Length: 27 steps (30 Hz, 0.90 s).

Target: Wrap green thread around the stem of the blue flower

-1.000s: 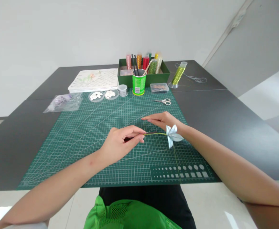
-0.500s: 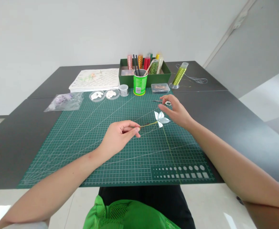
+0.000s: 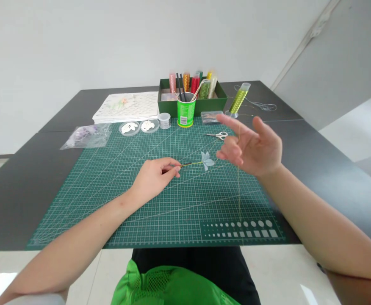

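Note:
My left hand [image 3: 157, 178] is closed, pinching the stem of a pale blue-white artificial flower [image 3: 207, 161] between thumb and fingers. The flower points right, low over the green cutting mat [image 3: 134, 212]. To its right, my right hand [image 3: 249, 146] is raised, index finger and thumb stretched apart and the other fingers curled in. A fine thread [image 3: 239, 195] runs at the curled fingers and hangs down toward the front of the mat; its exact hold is hard to see. Small scissors [image 3: 220, 135] lie on the mat just beyond, left of my right hand.
At the back stand a green can [image 3: 186, 113] with sticks, a dark green box [image 3: 219, 103] of thread spools and a lime spool [image 3: 239, 99]. A flat clear case [image 3: 209, 117], lidded dishes [image 3: 130, 128], a white stack [image 3: 122, 111] and a plastic bag [image 3: 87, 136] line the far side.
My right hand has moved right and turned, its index finger and thumb spreading, with the thread drawn along. The flower in my left hand has shifted slightly left. The scissors now show fully.

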Available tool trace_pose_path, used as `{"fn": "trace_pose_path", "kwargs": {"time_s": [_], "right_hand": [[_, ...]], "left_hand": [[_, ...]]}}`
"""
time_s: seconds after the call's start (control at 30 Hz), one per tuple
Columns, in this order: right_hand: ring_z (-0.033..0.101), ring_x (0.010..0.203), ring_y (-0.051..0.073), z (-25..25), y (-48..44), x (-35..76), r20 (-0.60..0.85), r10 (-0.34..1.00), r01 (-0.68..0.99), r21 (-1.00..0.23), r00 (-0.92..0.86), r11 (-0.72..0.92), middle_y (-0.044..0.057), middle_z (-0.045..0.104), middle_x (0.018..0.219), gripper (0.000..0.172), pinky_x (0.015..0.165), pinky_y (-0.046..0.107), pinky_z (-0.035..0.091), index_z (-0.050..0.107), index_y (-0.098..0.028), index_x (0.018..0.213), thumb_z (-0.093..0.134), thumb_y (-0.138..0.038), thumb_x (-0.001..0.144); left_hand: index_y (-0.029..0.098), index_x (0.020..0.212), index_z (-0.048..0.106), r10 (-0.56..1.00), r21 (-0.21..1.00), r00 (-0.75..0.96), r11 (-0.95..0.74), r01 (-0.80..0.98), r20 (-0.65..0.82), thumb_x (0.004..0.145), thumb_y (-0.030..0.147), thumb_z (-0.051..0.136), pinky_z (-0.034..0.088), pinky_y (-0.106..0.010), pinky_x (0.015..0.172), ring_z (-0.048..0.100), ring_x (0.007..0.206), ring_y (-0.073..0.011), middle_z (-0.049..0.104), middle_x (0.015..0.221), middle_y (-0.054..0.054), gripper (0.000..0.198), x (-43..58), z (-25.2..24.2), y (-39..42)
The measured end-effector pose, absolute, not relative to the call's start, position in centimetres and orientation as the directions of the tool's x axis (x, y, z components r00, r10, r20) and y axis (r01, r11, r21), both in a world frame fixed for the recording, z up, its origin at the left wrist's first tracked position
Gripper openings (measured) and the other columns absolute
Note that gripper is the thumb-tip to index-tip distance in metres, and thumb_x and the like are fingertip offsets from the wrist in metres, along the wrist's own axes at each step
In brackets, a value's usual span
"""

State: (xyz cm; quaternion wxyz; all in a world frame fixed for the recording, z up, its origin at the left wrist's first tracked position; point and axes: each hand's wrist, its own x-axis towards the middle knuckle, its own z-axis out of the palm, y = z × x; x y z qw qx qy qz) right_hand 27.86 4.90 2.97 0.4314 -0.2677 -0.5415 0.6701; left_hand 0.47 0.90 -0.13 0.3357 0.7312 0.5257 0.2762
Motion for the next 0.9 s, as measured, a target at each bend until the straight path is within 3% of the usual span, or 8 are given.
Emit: {"fn": "trace_pose_path", "kwargs": {"time_s": [0.13, 0.27, 0.4, 0.63, 0.9], "right_hand": [[0.015, 0.038, 0.009, 3.5, 6.9, 29.2, 0.02, 0.997, -0.395, -0.918, -0.076, -0.012, -0.01, 0.031, 0.044, 0.041, 0.047, 0.029, 0.026, 0.074, -0.024, 0.105, 0.042, -0.049, 0.104], [0.001, 0.043, 0.009, 3.6, 8.9, 31.1, -0.076, 0.982, -0.465, -0.885, 0.171, 0.012, -0.012, 0.016, 0.042, 0.039, 0.045, 0.03, 0.009, 0.069, -0.018, 0.077, 0.043, -0.022, 0.107], [-0.002, 0.046, 0.01, 3.2, 10.6, 33.5, -0.11, 0.932, -0.46, -0.886, 0.345, 0.066, -0.012, 0.013, 0.042, 0.043, 0.044, 0.029, 0.007, 0.068, -0.015, 0.076, 0.039, -0.012, 0.107], [0.001, 0.046, 0.011, 2.1, 12.0, 37.6, -0.098, 0.82, -0.388, -0.908, 0.564, 0.158, -0.013, 0.012, 0.045, 0.045, 0.042, 0.027, 0.009, 0.063, -0.015, 0.078, 0.032, -0.012, 0.11], [0.004, 0.045, 0.012, 1.8, 11.8, 42.2, -0.07, 0.702, -0.235, -0.962, 0.709, 0.142, -0.011, 0.008, 0.046, 0.053, 0.041, 0.019, 0.014, 0.052, -0.019, 0.071, 0.018, -0.011, 0.11]], "left_hand": [[0.018, 0.098, 0.077, 0.938, 0.843, 0.347, -0.168, 0.511, -0.024, 0.092, 0.035, 0.063, 0.041, -0.023, 0.052, 0.064, 0.056, -0.0142, 0.08, 0.077, -0.003, 0.023, 0.6, 0.2, 1.0], [0.016, 0.096, 0.076, 0.927, 0.891, 0.371, -0.12, 0.437, -0.058, 0.091, 0.036, 0.065, 0.036, -0.022, 0.048, 0.056, 0.051, -0.0115, 0.079, 0.076, -0.005, 0.024, 0.3, 0.5, 1.5], [0.015, 0.097, 0.075, 0.915, 0.947, 0.398, -0.068, 0.315, -0.066, 0.088, 0.039, 0.069, 0.033, -0.021, 0.045, 0.043, 0.045, -0.0077, 0.078, 0.074, -0.005, 0.026, 0.0, 0.4, 2.0], [0.015, 0.094, 0.076, 0.932, 1.0, 0.363, -0.02, 0.024, 0.01, 0.083, 0.036, 0.079, 0.028, -0.019, 0.043, 0.039, 0.044, -0.0047, 0.075, 0.07, -0.004, 0.024, -0.8, 0.5, 2.9], [0.014, 0.089, 0.077, 0.987, 0.999, 0.158, -0.028, -0.045, 0.035, 0.075, 0.039, 0.087, 0.023, -0.017, 0.041, 0.04, 0.045, -0.0034, 0.071, 0.068, -0.003, 0.031, -2.3, 0.6, 4.7]]}}
